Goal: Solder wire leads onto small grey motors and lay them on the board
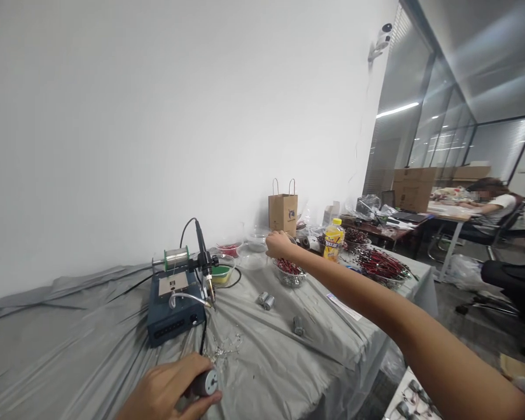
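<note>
My left hand (pixel 168 388) is closed round a small electric motor (pixel 210 382), whose round metal end with its short shaft points right. My right hand (pixel 280 244) stretches far out over the table, at the back rim of a clear bowl (pixel 292 281) filled with red and black wires (pixel 289 266). Its fingers look curled, and what they hold, if anything, is hidden. Two more motors (pixel 265 300) lie together on the grey cloth, and another motor (pixel 298 325) lies closer to me. A soldering station (pixel 175 312) with an automatic solder feeder and upright soldering iron (pixel 205 256) stands left.
Behind the iron are a solder spool (pixel 176 256) and a green and yellow container (pixel 221 273). Wire clippings (pixel 223 350) lie on the grey cloth (pixel 262 361). Further right are a paper bag (pixel 282 213), a yellow bottle (pixel 333 240) and wire bundles (pixel 382 265). A person (pixel 492 201) sits far right.
</note>
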{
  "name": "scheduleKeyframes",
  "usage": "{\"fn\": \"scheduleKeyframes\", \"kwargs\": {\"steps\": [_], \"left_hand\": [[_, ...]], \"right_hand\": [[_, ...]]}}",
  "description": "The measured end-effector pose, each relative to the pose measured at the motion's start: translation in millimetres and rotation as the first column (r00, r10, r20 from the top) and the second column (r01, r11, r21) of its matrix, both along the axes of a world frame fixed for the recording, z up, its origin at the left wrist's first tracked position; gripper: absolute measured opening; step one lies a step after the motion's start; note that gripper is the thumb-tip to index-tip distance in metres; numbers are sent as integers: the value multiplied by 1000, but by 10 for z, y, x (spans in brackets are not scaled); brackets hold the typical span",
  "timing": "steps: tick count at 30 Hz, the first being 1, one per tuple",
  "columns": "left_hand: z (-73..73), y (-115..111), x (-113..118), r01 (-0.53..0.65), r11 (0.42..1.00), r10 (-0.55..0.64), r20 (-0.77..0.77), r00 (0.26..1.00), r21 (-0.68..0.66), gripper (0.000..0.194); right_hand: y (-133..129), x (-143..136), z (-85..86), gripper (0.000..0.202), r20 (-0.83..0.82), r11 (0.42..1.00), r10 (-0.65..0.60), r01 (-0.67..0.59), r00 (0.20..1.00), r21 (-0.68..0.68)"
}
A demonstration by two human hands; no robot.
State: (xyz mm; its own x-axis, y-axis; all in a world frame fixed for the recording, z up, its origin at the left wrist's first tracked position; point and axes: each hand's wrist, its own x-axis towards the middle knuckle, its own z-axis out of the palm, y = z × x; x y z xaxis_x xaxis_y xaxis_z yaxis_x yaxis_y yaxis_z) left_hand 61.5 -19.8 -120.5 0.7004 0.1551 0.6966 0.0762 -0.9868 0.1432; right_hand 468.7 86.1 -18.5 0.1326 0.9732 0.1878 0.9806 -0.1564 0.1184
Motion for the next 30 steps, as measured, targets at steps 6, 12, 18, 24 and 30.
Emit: {"fn": "scheduleKeyframes", "kwargs": {"steps": [6, 12, 18, 24, 30], "left_hand": [[3, -14, -3, 6, 1000, -6, -15, 1000, -9, 23], [-30, 11, -1, 6, 1000, -6, -5, 1000, 17, 25], [-46, 31, 15, 4, 1000, -4, -1, 1000, 20, 24], [-43, 28, 23, 9, 1000, -9, -5, 1000, 13, 25], [-124, 73, 14, -6, 999, 5, 13, 1000, 52, 29]], "right_hand": [[49, 119, 0, 29, -192, 999, -45, 47, 980, 2], [6, 337, -38, 33, -496, 977, 7, 101, 868, 191], [-38, 495, -125, 33, -654, 936, 111, 142, 748, 322], [-40, 538, -191, 31, -715, 933, 170, 124, 678, 339], [-33, 539, -209, 28, -765, 934, 221, 94, 605, 344]]}}
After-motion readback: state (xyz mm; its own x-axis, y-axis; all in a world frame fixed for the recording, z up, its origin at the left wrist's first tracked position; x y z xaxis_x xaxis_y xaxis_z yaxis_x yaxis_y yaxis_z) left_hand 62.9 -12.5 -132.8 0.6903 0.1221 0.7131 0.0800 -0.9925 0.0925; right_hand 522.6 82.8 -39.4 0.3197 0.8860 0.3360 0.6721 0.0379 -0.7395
